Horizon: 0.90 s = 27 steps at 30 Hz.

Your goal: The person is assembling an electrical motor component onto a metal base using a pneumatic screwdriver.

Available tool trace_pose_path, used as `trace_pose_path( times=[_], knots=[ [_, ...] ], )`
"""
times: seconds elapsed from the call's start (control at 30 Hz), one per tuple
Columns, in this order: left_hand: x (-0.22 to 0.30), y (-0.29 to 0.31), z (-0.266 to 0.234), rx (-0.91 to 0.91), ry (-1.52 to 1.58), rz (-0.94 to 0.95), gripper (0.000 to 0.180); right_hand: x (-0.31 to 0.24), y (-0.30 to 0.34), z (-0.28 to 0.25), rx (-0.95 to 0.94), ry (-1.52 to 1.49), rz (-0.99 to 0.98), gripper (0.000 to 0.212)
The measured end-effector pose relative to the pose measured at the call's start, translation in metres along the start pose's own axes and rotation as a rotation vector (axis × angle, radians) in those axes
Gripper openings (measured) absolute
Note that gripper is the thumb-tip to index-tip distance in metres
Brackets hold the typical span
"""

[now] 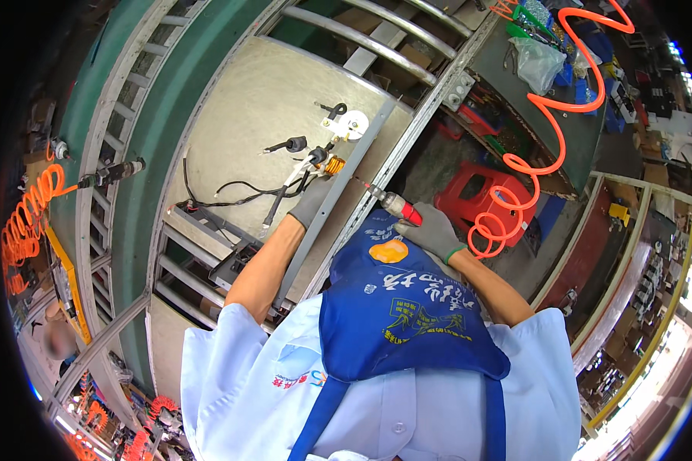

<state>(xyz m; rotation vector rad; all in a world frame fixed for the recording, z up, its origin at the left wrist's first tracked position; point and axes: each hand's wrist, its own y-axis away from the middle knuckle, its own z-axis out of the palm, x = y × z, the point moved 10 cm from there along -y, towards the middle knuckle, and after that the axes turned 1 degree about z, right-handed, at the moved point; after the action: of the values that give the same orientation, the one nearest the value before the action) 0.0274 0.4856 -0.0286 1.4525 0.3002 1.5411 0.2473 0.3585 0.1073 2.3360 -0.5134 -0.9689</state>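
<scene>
My left hand (pixel 312 198), in a grey glove, reaches onto a metal panel (pixel 261 107) and touches a white part with a small orange coil (pixel 332 164) among black wires (pixel 238 192). My right hand (pixel 430 228), also gloved, grips a red-handled pneumatic screwdriver (pixel 392 204) whose bit points up-left toward the panel's edge rail (pixel 407 138). An orange coiled air hose (pixel 515 192) runs from the tool up and to the right. A white round part with a black knob (pixel 346 121) lies farther up the panel.
A conveyor with metal rollers (pixel 361 38) runs past the panel. Another screwdriver (pixel 111 174) hangs at the left with an orange coiled hose (pixel 27 223). A red stool (pixel 477 196) stands on the floor to the right. Blue bins (pixel 584 54) sit on a bench beyond.
</scene>
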Motion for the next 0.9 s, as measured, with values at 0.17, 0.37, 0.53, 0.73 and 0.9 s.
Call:
trace_pose_path(
  times=[0.17, 0.37, 0.53, 0.73, 0.9],
  knots=[
    [-0.008, -0.003, 0.0, -0.021, 0.068, -0.053, 0.048, -0.007, -0.002, 0.003, 0.003, -0.024, -0.023, 0.048],
    [-0.003, -0.004, 0.003, -0.055, 0.02, 0.022, 0.048, 0.004, -0.009, 0.014, -0.138, -0.254, 0.0, 0.049],
    [0.0, 0.002, 0.008, -0.05, 0.034, 0.002, 0.044, -0.011, -0.007, -0.002, -0.013, 0.023, -0.056, 0.048],
    [0.011, 0.007, 0.017, -0.087, 0.141, 0.013, 0.037, 0.003, -0.013, 0.017, -0.166, -0.253, 0.047, 0.047],
    [0.03, 0.022, 0.025, -0.134, 0.099, 0.073, 0.034, 0.002, -0.014, 0.013, -0.103, -0.113, 0.062, 0.049]
  ],
)
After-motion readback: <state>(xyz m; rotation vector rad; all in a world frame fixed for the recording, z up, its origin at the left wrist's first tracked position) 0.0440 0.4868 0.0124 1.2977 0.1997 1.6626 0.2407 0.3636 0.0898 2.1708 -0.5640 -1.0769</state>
